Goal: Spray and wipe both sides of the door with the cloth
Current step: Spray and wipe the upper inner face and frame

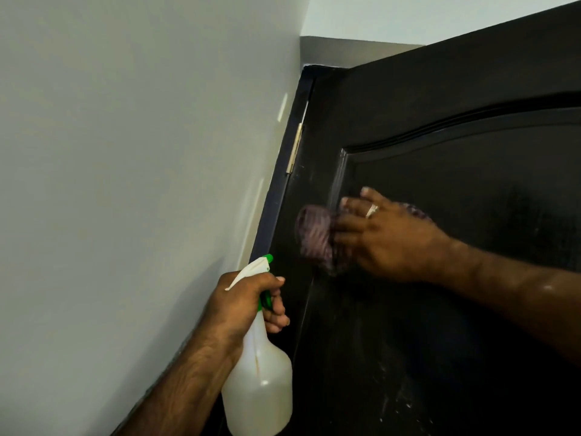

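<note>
One door, one cloth, one spray bottle, one hinge and two hands: left hand, right hand.

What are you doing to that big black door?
A person is cleaning the dark door. The right hand presses a purple cloth flat against the door near its hinge side and looks to be wiping, since the cloth is blurred. The left hand grips a white spray bottle with a green nozzle, held beside the door. Pale specks show lower down the door.
</note>
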Motion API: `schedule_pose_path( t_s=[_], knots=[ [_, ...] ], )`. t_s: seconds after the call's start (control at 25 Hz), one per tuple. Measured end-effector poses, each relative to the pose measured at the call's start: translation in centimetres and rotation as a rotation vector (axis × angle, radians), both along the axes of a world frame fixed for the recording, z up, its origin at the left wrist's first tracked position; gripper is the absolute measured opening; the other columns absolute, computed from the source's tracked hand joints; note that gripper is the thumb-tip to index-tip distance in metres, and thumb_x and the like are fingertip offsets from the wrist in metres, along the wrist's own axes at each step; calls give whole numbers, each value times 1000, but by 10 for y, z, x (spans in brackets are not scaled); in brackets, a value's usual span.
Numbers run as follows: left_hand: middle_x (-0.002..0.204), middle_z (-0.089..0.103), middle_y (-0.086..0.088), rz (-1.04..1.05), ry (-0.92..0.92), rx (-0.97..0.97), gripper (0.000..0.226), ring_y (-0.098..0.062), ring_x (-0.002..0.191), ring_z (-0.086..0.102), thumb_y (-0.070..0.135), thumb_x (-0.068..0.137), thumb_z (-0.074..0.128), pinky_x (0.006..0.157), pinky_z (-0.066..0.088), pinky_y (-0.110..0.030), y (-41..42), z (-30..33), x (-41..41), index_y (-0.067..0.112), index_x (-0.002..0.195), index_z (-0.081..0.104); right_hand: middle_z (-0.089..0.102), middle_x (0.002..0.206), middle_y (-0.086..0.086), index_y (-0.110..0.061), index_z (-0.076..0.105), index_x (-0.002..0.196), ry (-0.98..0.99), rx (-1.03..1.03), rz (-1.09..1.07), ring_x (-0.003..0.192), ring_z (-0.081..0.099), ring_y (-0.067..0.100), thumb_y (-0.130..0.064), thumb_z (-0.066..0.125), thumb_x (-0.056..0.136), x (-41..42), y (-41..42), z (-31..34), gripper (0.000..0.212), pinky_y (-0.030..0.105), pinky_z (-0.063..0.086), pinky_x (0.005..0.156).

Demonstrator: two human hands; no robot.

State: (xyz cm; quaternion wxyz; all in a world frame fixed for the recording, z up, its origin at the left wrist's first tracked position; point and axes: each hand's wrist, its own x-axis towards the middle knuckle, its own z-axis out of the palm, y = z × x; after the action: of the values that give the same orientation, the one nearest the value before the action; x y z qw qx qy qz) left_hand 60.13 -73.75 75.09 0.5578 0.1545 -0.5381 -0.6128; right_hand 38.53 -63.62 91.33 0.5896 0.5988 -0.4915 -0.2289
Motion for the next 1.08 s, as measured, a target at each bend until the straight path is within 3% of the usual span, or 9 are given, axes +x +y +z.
schedule_pose_path(
  t_s=[0.08,0.28,0.36,0.48,0.6,0.72,0.84,0.92,1.08],
  knots=[
    [68,68,-23,-37,14,16,22,-38,59,67,17,93,70,55,57,-36,3,2,2,0,80,69,56,158,0,-34,59,150,74,135,19,154,42,35,-52,32,103,-2,-2,7,57,66,20,128],
    [68,69,-22,-16,-16,-27,24,-37,60,69,19,96,70,57,58,-37,7,3,5,-2,83,70,35,172,8,-29,38,164,-210,-316,-110,163,17,42,-54,17,106,10,-12,73,66,68,4,130],
    [65,68,-20,72,-6,-24,23,-37,57,67,17,96,70,57,58,-37,3,4,3,-2,82,69,33,173,6,-30,43,161,-102,-117,-26,164,12,40,-53,23,108,13,-22,23,61,63,4,131],
    [60,63,-16,140,10,42,14,-29,50,59,14,93,70,58,58,-37,2,4,-1,2,87,69,19,177,-4,-38,29,167,-29,219,-61,166,5,32,-53,21,111,11,-20,-6,58,54,-6,131],
    [65,68,-17,98,22,25,14,-33,56,65,16,94,71,60,61,-38,3,6,0,2,92,71,29,175,6,-32,34,167,-53,-164,4,163,18,41,-52,17,106,8,-45,60,66,59,0,129],
    [73,72,-22,96,55,10,18,-35,63,71,18,96,71,66,64,-44,-3,5,4,1,90,74,11,179,8,-30,18,171,-281,-399,-132,164,0,42,-55,8,107,34,-68,105,69,62,-7,129],
    [71,73,-21,151,85,1,14,-34,61,70,17,95,73,67,64,-43,-10,3,5,5,89,76,30,174,9,-29,42,161,-93,14,-45,163,14,41,-59,12,107,48,-103,45,69,64,3,130],
    [69,73,-19,178,91,-14,15,-34,60,70,18,94,74,66,63,-42,-14,0,3,5,87,75,34,173,0,-36,43,160,29,201,-39,164,17,34,-58,24,110,42,-114,25,57,65,3,130],
    [73,74,-20,148,47,-18,23,-33,62,72,24,95,74,68,66,-43,-16,-1,-2,2,88,74,34,173,-4,-43,31,164,-235,-196,-78,165,12,34,-51,35,109,51,-125,93,56,67,-7,129]
  ],
)
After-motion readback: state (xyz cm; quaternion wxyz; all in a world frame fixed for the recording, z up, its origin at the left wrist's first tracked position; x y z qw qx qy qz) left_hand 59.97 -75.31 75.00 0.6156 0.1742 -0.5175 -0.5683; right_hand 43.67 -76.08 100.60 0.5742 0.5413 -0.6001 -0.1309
